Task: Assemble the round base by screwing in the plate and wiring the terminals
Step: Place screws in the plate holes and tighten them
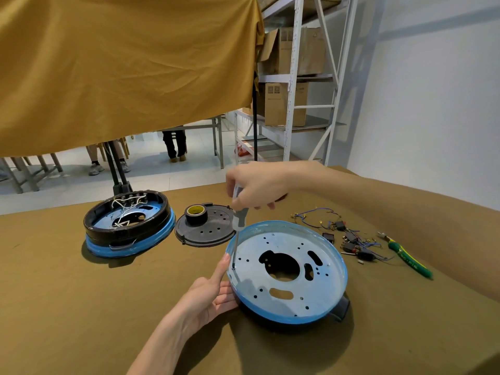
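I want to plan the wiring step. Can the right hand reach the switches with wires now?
Probably not yet: the right hand grips the screwdriver. The switches with wires lie uncovered on the table beside it.

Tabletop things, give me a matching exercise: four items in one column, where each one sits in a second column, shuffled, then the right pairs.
Things:
1. screwdriver
2. tape roll
3. green-handled tool
4. wired base

Places:
A. far left of the table
B. on the black perforated disc
C. far right, beyond the loose switches
D. upright in the right hand, tip on the metal plate

Pairs: 1-D, 2-B, 3-C, 4-A
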`<move>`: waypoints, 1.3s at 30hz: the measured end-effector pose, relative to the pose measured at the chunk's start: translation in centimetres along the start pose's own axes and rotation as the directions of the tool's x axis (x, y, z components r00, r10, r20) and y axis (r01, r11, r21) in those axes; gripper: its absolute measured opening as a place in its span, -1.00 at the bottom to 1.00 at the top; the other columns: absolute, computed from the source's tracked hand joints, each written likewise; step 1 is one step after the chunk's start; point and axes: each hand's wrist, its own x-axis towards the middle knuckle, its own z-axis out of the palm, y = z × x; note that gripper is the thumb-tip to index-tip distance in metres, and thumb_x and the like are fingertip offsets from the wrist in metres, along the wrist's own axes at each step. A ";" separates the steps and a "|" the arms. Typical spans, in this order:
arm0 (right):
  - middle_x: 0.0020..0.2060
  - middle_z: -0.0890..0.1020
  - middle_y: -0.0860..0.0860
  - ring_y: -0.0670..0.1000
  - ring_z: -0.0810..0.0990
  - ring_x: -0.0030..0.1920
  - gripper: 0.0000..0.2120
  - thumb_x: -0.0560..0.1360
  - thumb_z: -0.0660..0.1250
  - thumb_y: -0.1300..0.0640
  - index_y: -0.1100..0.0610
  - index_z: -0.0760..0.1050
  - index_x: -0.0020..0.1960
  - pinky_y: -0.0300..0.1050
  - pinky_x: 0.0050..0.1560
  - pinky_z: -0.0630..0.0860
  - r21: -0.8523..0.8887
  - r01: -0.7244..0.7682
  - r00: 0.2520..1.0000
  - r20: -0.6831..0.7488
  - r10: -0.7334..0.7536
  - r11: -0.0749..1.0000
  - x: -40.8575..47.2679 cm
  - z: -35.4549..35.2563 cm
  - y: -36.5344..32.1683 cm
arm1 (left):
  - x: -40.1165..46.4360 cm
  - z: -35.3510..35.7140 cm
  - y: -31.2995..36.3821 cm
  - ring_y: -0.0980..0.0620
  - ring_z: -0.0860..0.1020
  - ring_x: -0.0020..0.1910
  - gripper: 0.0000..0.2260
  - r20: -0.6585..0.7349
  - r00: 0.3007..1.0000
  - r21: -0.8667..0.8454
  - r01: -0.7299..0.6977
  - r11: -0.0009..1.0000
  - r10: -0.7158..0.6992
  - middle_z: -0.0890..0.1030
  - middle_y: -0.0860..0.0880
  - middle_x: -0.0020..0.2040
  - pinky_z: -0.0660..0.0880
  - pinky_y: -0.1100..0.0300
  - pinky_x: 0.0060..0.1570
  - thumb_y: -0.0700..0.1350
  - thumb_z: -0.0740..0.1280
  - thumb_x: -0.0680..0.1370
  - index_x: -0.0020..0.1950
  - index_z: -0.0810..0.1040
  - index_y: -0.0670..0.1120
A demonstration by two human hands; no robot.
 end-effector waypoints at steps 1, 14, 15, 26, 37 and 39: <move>-0.25 0.65 0.08 -0.09 0.61 -0.51 -0.78 0.60 0.31 0.07 0.15 0.44 0.19 -0.24 -0.54 0.48 0.016 0.011 1.000 -0.005 -0.011 1.000 0.0 0.0 0.0 | 0.0 0.0 0.0 -0.16 0.73 0.06 -0.29 0.001 1.000 0.000 0.000 1.000 0.000 0.74 -0.23 0.04 0.68 0.01 0.04 0.35 0.39 0.35 0.17 0.59 -0.24; -0.27 0.70 0.05 -0.01 0.67 -0.48 -0.67 0.65 0.24 -0.18 0.10 0.42 0.12 -0.18 -0.50 0.52 -0.040 0.010 1.000 -0.020 -0.011 0.999 0.1 0.5 0.0 | 0.4 -0.2 -0.2 -0.13 0.73 0.04 -0.19 0.011 1.000 0.008 0.002 1.000 -0.002 0.74 -0.21 0.04 0.69 0.05 -0.04 0.41 0.42 0.24 0.19 0.59 -0.23; -0.24 0.69 0.04 -0.06 0.66 -0.47 -0.69 0.63 0.28 -0.16 0.08 0.41 0.13 -0.20 -0.50 0.51 -0.013 0.012 1.000 0.012 -0.012 1.000 0.1 0.3 0.1 | 0.4 -0.3 -0.2 -0.13 0.74 0.04 -0.20 0.011 1.000 0.008 0.001 1.000 -0.001 0.74 -0.21 0.04 0.69 0.05 -0.03 0.41 0.42 0.26 0.20 0.59 -0.23; -0.21 0.69 0.09 -0.11 0.64 -0.46 -0.74 0.58 0.36 0.04 0.06 0.39 0.21 -0.22 -0.49 0.51 0.034 0.039 0.998 0.040 -0.041 0.999 -0.1 0.0 0.3 | 0.3 -0.3 -0.2 -0.14 0.73 0.07 -0.22 0.007 1.000 0.017 0.004 1.000 -0.004 0.74 -0.21 0.06 0.67 -0.02 0.10 0.39 0.42 0.28 0.20 0.59 -0.23; -0.19 0.67 0.07 -0.03 0.66 -0.48 -0.68 0.66 0.24 -0.15 0.11 0.41 0.17 -0.15 -0.49 0.59 -0.095 0.046 0.993 -0.106 -0.057 0.994 0.1 1.0 0.0 | 0.0 -0.2 0.0 -0.14 0.73 0.05 -0.25 0.005 1.000 0.019 0.006 1.000 -0.006 0.74 -0.21 0.04 0.68 0.01 0.07 0.38 0.41 0.32 0.18 0.58 -0.24; -0.18 0.66 0.07 0.00 0.67 -0.39 -0.67 0.62 0.32 -0.09 0.08 0.36 0.25 -0.17 -0.47 0.58 -0.022 0.046 0.999 -0.018 -0.047 0.999 0.0 0.6 0.1 | 0.0 -0.1 0.0 -0.14 0.73 0.05 -0.25 -0.001 1.000 0.026 0.004 1.000 -0.004 0.74 -0.22 0.03 0.67 -0.01 0.11 0.38 0.40 0.32 0.18 0.58 -0.24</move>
